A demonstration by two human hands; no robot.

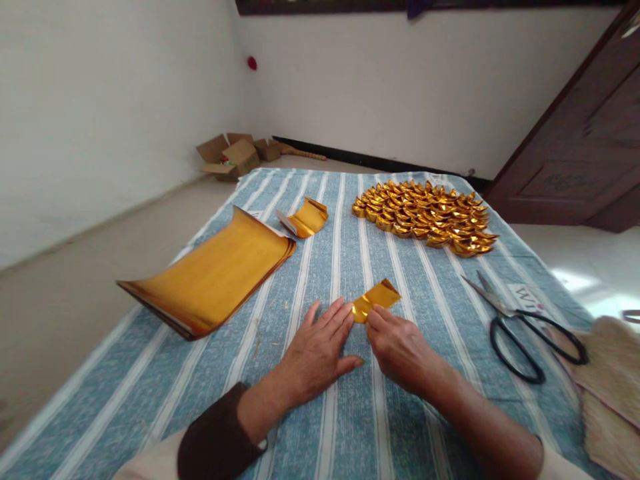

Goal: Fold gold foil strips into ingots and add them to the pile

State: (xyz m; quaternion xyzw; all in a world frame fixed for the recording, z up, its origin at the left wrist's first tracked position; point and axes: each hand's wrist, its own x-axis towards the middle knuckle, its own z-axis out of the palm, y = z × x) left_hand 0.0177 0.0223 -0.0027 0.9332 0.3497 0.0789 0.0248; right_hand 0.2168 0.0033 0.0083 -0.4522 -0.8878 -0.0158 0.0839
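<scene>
View from above the worker's hands, at a surface covered with a blue-and-white striped cloth (pixel 320 427). A small folded gold foil strip (pixel 376 300) lies flat on the cloth just beyond both hands; its long axis runs diagonally, near-left to far-right. The right hand (pixel 400 350) is the nearer of the two; its fingers (pixel 374 320) are drawn together and pinched on the strip's near-left end. The left hand (pixel 315 353) lies palm down on the cloth, fingers extended and slightly spread, holding nothing; its fingertips reach the same end of the strip from the left, touching or all but touching it. The free end of the strip points away toward the far right, slightly lifted. To the left, well apart, a curled stack of gold foil sheets (pixel 215 273); beyond it, a smaller curled stack of cut pieces (pixel 306 218). At the far right of the cloth, a dense heap of folded gold ingots (pixel 427 217). Black-handled scissors (pixel 525 327) lie to the right, blades shut, beside a woven mat (pixel 613 373). Open cardboard boxes (pixel 235 157) stand on the floor in the corner.
</scene>
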